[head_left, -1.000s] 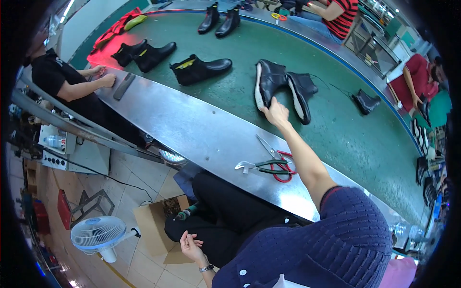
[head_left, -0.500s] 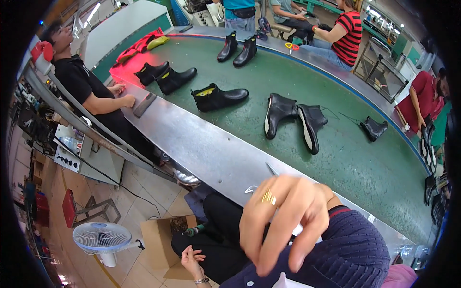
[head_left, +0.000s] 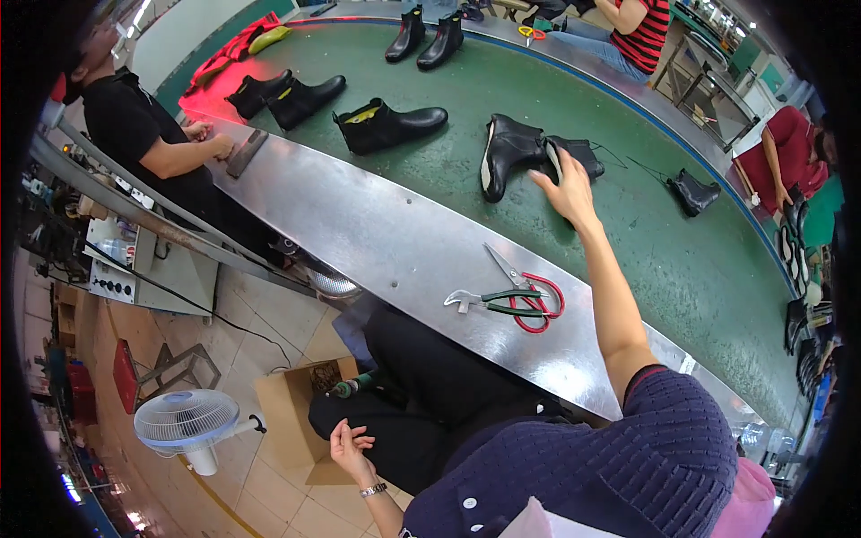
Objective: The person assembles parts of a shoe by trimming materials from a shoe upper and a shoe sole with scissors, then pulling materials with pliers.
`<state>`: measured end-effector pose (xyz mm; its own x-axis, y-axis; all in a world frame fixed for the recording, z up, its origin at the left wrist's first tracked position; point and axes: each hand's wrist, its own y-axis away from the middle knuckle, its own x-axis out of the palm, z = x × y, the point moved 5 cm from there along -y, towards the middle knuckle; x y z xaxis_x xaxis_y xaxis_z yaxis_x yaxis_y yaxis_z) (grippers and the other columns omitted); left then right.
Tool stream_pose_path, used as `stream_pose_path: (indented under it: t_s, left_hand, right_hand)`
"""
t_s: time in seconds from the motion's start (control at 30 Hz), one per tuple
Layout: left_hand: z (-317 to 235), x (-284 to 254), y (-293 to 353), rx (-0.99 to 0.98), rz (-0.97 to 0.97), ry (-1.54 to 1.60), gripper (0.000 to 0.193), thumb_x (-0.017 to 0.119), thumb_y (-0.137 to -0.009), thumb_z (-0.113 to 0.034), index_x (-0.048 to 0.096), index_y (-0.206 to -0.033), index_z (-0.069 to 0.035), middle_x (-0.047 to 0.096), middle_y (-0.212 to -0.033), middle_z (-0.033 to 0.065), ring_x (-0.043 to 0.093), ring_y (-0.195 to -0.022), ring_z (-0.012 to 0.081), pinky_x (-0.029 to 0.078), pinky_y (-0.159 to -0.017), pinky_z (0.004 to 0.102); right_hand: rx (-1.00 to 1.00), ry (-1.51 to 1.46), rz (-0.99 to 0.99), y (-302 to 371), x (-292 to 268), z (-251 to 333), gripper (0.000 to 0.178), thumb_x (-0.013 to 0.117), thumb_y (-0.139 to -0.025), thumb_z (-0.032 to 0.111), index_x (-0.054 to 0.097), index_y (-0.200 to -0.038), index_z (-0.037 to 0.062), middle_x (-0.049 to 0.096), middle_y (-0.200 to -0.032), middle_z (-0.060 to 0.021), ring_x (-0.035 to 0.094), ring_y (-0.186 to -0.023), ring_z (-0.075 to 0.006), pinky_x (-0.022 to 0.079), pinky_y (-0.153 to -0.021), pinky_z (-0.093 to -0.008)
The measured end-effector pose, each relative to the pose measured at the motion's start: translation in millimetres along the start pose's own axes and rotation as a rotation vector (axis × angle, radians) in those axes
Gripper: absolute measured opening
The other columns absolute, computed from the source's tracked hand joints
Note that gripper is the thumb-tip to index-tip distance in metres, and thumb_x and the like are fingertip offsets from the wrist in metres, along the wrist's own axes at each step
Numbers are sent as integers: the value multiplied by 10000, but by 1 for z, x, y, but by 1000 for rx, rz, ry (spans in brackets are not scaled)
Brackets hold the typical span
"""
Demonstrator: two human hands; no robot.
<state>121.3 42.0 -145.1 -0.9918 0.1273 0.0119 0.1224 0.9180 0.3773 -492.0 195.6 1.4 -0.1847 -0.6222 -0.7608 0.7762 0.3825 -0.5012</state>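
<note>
My right hand (head_left: 567, 188) reaches across the bench onto a black ankle boot (head_left: 581, 154) with a white-edged sole. Its thumb stands apart from the extended fingers; the hand covers much of the boot's foot. Just left of it lies a matching black boot (head_left: 513, 148), also with a white edge. My left hand (head_left: 352, 448) hangs by my knee, empty, its fingers loosely bent and apart. On the metal edge in front of me, green-handled pliers (head_left: 502, 299) lie across red-handled scissors (head_left: 529, 285).
More black boots (head_left: 390, 125) stand along the green bench top (head_left: 430, 179). A small black boot piece (head_left: 693, 192) lies right, with thread near it. At left are a co-worker (head_left: 148, 134), a fan (head_left: 186, 421) and an open carton (head_left: 287, 421). Yellow scissors (head_left: 531, 34) lie at the far edge.
My right hand has gone from close before the camera out to the right-hand boot, uncovering the pliers and scissors. The whole view has shifted, so the bench sits higher. The left hand stays by my knee.
</note>
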Motion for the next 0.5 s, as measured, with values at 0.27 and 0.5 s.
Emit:
stream_pose_path:
  t_s: [0.27, 0.5]
  left_hand:
    - [5, -6, 3, 4, -21, -17, 283, 559, -967, -219, 566, -1120, 19, 676, -764, 149, 610, -480, 157, 450, -418, 191]
    - [0, -6, -10, -10, -11, -105, 264, 526, -980, -214, 572, -1118, 6, 675, -762, 146, 605, -473, 151, 444, -404, 187]
  right_hand:
    - [584, -417, -73, 45, 5, -108, 616, 760, -758, 268, 542, -1282, 28, 676, -1073, -173, 669, -917, -300, 511, -834, -388]
    - [685, -1593, -228, 89, -57, 0, 368, 651, -887, 166, 562, -1222, 41, 672, -1043, -60, 657, -868, -134, 526, -763, -276]
